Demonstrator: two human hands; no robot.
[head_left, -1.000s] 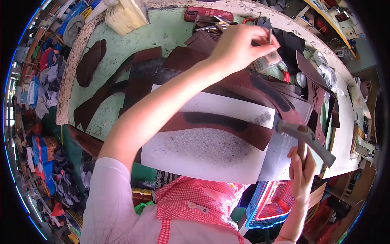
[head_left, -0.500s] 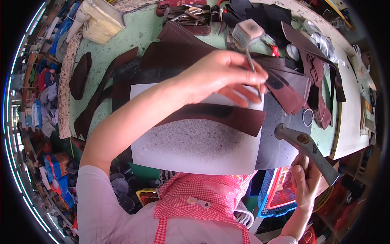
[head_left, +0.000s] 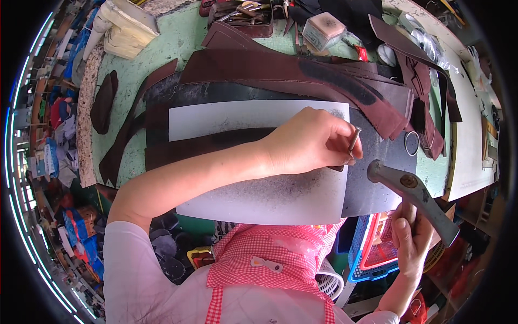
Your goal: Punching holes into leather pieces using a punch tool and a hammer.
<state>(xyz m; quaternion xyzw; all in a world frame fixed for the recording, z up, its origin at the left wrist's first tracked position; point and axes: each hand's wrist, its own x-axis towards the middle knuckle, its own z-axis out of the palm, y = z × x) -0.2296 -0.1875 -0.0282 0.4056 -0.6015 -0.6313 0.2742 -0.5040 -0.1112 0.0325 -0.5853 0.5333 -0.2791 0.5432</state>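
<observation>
My left hand [head_left: 315,139] is closed on a thin metal punch [head_left: 354,139], its fingers low over the right end of a curved brown leather strip [head_left: 205,141]. That strip lies across a white sheet [head_left: 243,208] covered with dark specks; my forearm and hand hide part of it. Whether the punch's lower tip touches the leather, I cannot tell. At the right, my right hand [head_left: 413,237] grips the wooden handle of a hammer [head_left: 410,189], its metal head raised beside the sheet.
Stacked brown leather pieces [head_left: 243,67] lie behind the sheet. A box of hand tools [head_left: 245,19] and a clear block-shaped container [head_left: 324,31] stand farther back. A metal ring [head_left: 411,143] rests at the right. Blue and red baskets [head_left: 372,254] sit below the table edge.
My left hand has come down and nearer with the punch, from above the sheet to the strip's right end. My right hand still holds the hammer in nearly the same place.
</observation>
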